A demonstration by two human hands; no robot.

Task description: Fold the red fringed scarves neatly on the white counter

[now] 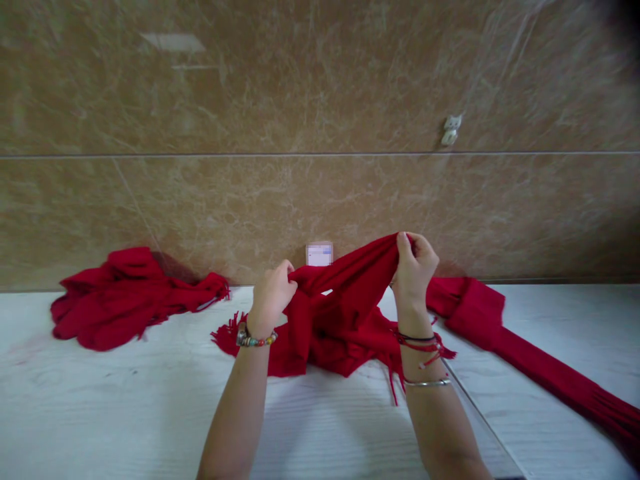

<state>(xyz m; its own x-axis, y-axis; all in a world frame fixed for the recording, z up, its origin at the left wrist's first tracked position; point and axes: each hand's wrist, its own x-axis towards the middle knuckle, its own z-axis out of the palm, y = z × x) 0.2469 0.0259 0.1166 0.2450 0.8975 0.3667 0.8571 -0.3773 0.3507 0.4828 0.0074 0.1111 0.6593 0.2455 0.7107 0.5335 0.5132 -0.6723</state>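
A red fringed scarf [345, 307] is stretched between my two hands, its lower part bunched on the white surface with tassels at both sides. My left hand [273, 293] pinches one edge of it. Higher and to the right, my right hand [416, 263] grips another part between thumb and fingers. The cloth sags in folds between the two holds. A crumpled red scarf [115, 300] lies to the left. On the right, another red scarf [475, 310] is folded at one end, and its long strip runs toward the lower right edge.
The white wood-grained surface [125, 413] meets a brown marbled tile wall [280, 100] at the back. A phone-like device with a lit screen [319, 254] stands against the wall behind my hands. A small white cat figure [451, 130] is on the wall. A seam crosses the surface at right.
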